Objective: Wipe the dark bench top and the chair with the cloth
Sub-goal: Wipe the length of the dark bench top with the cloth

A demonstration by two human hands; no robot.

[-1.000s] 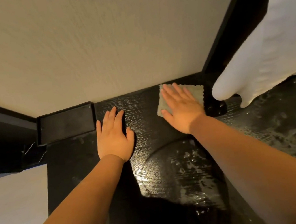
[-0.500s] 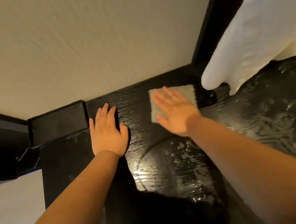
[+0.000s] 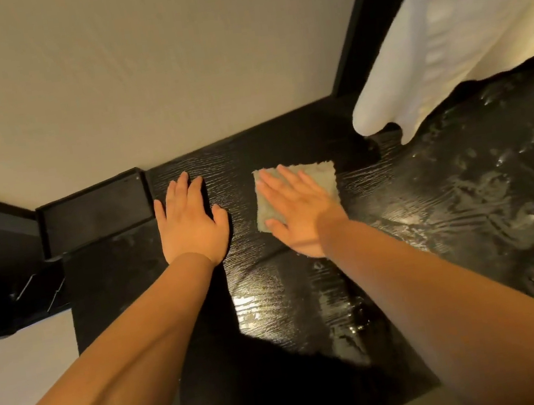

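— Quick check: where's the cloth?

— Centre of the frame, a touch right. The small square pale grey-green cloth (image 3: 322, 176) lies flat on the glossy black wood-grain surface (image 3: 274, 305), near the back edge where it meets the beige wall (image 3: 134, 66).

— And your hands?

— My right hand (image 3: 298, 211) is spread flat on top of the cloth, fingers straight and fanned toward the upper left, palm pressing down. The cloth's upper right corner shows past my fingers. My left hand (image 3: 189, 227) sits just left, apart from the cloth. It's flat too, fingers straight and close together, palm on bare wood. Neither hand is curled round anything.

— What's around you?

— Just beside my left hand, further left, a shallow black rectangular box (image 3: 94, 212) sits at the end of the surface. In the upper right a white fabric drape (image 3: 442, 37) hangs down, its lower tip close to the wood. Whether it touches, I can't tell. Across the right of the frame, wet smears (image 3: 498, 185) shine on the dark grain, and there's more gleam between my forearms.
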